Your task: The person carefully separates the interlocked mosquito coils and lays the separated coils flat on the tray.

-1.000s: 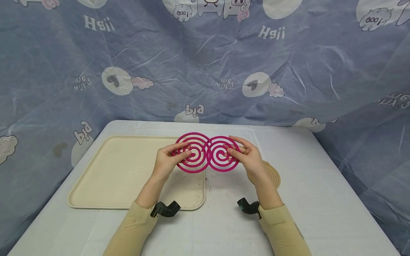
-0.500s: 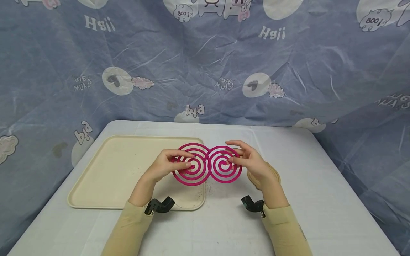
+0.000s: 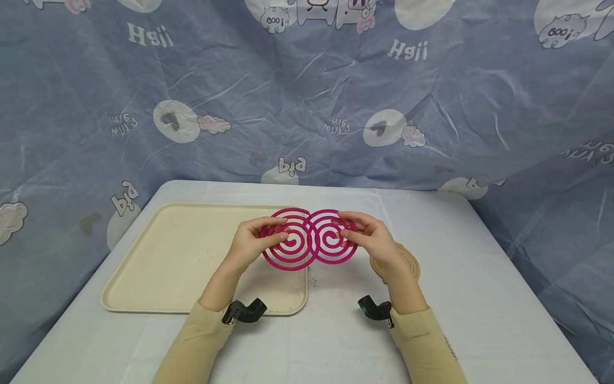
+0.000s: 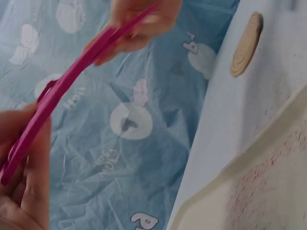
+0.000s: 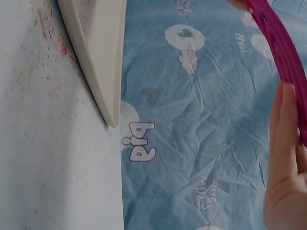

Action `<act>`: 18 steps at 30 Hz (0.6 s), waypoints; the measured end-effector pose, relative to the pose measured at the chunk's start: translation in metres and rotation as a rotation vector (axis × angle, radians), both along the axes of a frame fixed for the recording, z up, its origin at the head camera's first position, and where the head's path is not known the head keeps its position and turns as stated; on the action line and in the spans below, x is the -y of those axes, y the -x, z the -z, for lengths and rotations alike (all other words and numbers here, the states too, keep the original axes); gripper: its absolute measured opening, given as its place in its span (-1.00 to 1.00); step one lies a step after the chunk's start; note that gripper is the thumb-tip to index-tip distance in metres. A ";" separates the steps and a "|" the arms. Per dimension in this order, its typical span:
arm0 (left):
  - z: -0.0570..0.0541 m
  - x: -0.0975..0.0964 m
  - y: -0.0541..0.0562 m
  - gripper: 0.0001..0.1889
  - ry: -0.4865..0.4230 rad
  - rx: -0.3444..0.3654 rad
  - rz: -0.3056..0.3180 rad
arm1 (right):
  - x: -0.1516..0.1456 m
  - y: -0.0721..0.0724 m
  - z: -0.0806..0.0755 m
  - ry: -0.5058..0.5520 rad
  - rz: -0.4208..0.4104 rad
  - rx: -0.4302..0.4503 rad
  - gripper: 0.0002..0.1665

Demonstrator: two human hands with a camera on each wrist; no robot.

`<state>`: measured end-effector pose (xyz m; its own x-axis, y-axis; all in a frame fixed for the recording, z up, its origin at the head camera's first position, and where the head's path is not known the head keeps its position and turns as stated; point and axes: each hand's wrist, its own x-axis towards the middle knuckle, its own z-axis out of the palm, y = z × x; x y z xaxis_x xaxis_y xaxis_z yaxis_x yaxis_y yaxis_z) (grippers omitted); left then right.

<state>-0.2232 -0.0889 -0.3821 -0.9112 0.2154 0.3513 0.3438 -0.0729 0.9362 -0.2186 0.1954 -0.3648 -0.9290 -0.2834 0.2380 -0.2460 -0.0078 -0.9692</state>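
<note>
Two magenta mosquito coils, a left one [image 3: 290, 268] and a right one [image 3: 336, 262], are held up above the table, joined or overlapping where they meet. My left hand [image 3: 247, 240] pinches the left coil between thumb and fingers. The right coil is pinched by my right hand [image 3: 373, 237] at its outer side. In the left wrist view the magenta mosquito coils [image 4: 62, 86] appear almost edge-on, slightly bent. Fingers behind the coils are partly hidden. Beneath my right wrist lies a round tan coil [image 3: 410, 261], partly covered by the forearm.
A large cream tray [image 3: 182, 256] lies on the left of the white-covered table [image 3: 479, 298]. Reddish crumbs are scattered at the tray's right edge and on the cloth beside it. A blue patterned curtain [image 3: 288, 96] hangs behind.
Both hands dipped with the coils half a second ago and have risen again. The hands are nearer each other now, the coils overlap more, and my right fingertips have drawn in onto the right coil.
</note>
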 end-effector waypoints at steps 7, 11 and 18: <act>-0.003 -0.004 0.000 -0.65 -0.220 -0.023 -0.200 | 0.006 0.001 -0.002 0.314 0.212 -0.012 -0.57; -0.005 0.000 0.001 -0.65 -0.248 -0.035 -0.187 | 0.006 0.000 -0.003 0.404 0.225 -0.015 -0.63; -0.005 0.005 0.004 -0.64 -0.278 -0.027 -0.144 | 0.012 0.003 0.001 0.423 0.272 -0.012 -0.83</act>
